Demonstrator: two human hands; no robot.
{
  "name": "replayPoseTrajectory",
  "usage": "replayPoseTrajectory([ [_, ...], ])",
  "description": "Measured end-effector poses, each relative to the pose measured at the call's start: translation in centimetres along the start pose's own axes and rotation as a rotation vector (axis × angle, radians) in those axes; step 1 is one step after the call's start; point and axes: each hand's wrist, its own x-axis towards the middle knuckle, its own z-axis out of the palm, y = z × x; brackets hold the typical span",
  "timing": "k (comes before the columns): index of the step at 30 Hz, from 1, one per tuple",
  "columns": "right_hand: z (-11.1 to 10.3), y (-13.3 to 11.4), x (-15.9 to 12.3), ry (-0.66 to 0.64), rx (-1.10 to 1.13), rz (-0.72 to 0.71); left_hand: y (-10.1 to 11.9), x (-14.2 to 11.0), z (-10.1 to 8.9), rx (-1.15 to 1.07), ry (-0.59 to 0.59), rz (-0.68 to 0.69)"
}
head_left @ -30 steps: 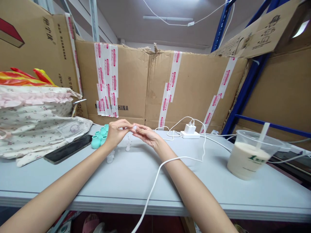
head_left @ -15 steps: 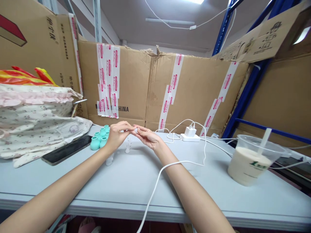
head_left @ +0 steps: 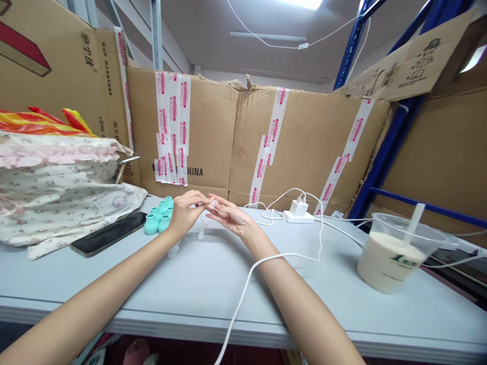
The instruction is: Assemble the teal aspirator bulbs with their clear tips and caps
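We find teal pots just left of the left grip; a clear vessel stands below; a white piece is pinched between that grip and the right grip. We judge two-handed fingertip work in hand; the next move calls for light, steady pressure.

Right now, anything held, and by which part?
The left hand and right hand together hold a small whitish piece; too small and covered to tell which part.
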Motion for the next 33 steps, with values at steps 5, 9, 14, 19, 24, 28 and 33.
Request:
replayPoseTrajectory([
  [5, -0.1, 0.2, -0.5, -0.174, -0.053, -0.07, 0.3, -0.1, 0.3, 0.044, 0.027, -0.016],
  [9, 0.2, 0.1, -0.8, -0.238, -0.141, -0.09, 0.5, 0.1, 0.3, 0.209, 0.064, 0.033],
  [14, 0.3, 0.3, -0.2, -0.126, -0.161, -0.216, 0.7, 0.4, 0.1, 0.322, 0.029, 0.043],
  [19, 0.0, 0.0, 0.3, 0.025, -0.244, -0.251, 0.0, 0.4, -0.3, 0.396, 0.007, 0.001],
  [24, -0.9, -0.4, 0.6, 0.124, -0.47, -0.292, -2.4, 1.2, -2.1, 0.45, 0.177, -0.155],
  [28, -2.8, -0.3, 0.4, 0.249, -1.203, -0.272, -4.8, 1.3, -3.8, 0.463, 0.232, -0.26],
  [33, -5.2, 0.1, -0.5, 0.348, -1.984, -0.092, -7.0, 0.6, -4.6, 0.463, 0.174, -0.366],
])
